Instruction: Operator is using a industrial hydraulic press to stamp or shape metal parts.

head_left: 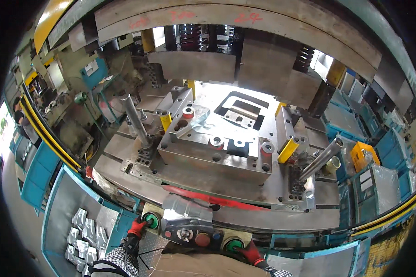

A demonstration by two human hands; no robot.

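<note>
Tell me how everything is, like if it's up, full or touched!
Left hand, red-gloved, touching a green button.
Right hand, red-gloved, touching another green button.
Both buttons, pressed or not I can't tell.
Upper die, raised apart from the lower die.
Left blue bin, partly filled with silver metal parts.

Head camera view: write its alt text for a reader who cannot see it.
The person's red-gloved left hand and right hand each touch a green button before a large metal press die. At left, a blue bin holds silvery parts.
</note>
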